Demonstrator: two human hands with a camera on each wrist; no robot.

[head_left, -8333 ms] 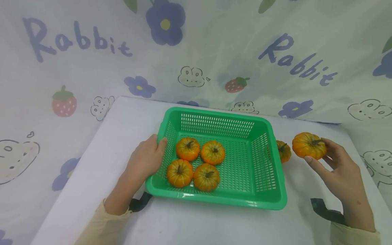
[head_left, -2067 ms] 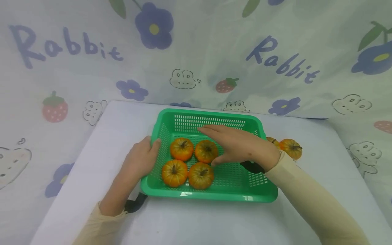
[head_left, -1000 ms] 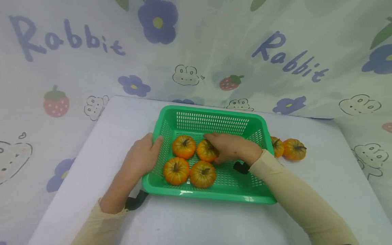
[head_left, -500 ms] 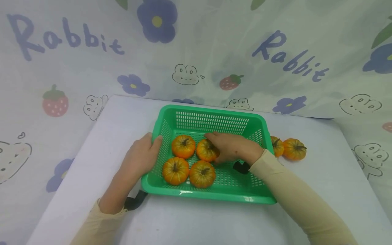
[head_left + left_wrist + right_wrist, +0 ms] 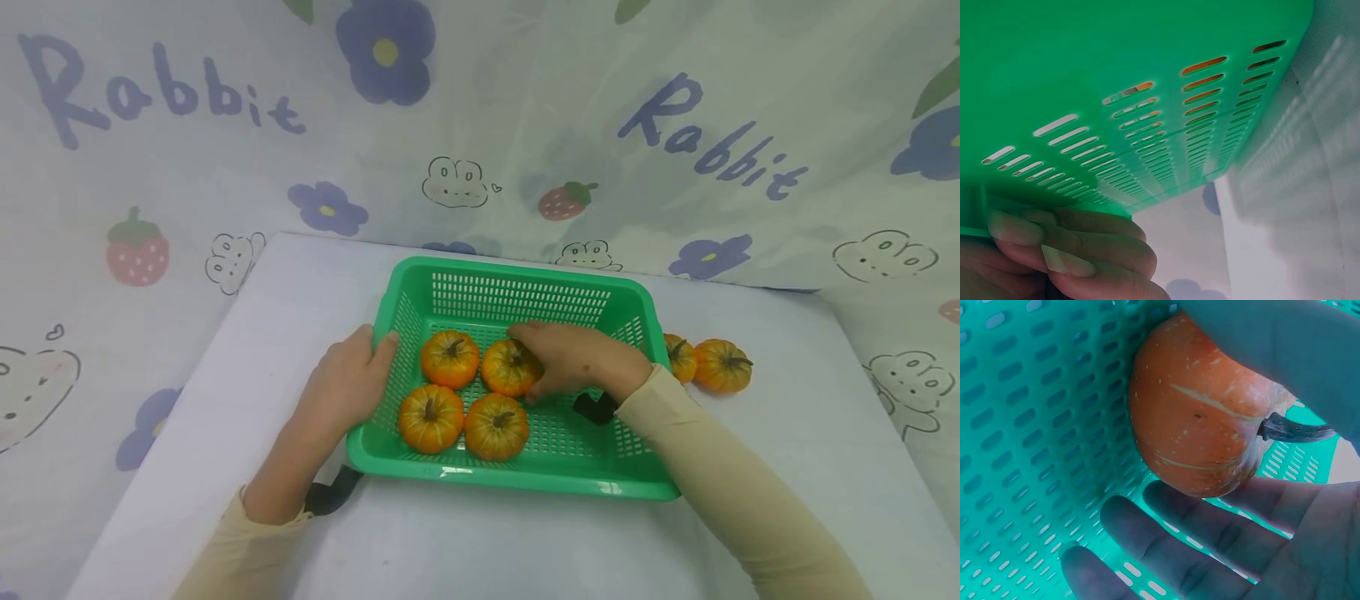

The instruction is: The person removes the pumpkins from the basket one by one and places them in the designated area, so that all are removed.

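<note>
A green plastic basket (image 5: 517, 482) with slotted walls holds several small orange pumpkins. My left hand (image 5: 348, 375) grips its left rim, the curled fingers (image 5: 1104, 250) showing against the outer wall in the left wrist view. Inside the basket, my right hand (image 5: 566, 358) holds the back right pumpkin (image 5: 506, 371) from its right side. The right wrist view shows this pumpkin (image 5: 1197, 419) between the thumb above and the index finger below, its stem toward the palm; the other fingers (image 5: 1141, 531) spread near the basket floor.
Beside the held pumpkin are the back left pumpkin (image 5: 449, 360), front left pumpkin (image 5: 431, 419) and front right pumpkin (image 5: 497, 427). Outside the right wall, two more pumpkins (image 5: 723, 367) lie on the white table (image 5: 480, 550), one partly hidden. A printed cloth (image 5: 510, 100) hangs behind.
After holding a pumpkin right of the basket, my right hand came back over it and reached down to the back right pumpkin. Two pumpkins now lie outside. The left hand stayed.
</note>
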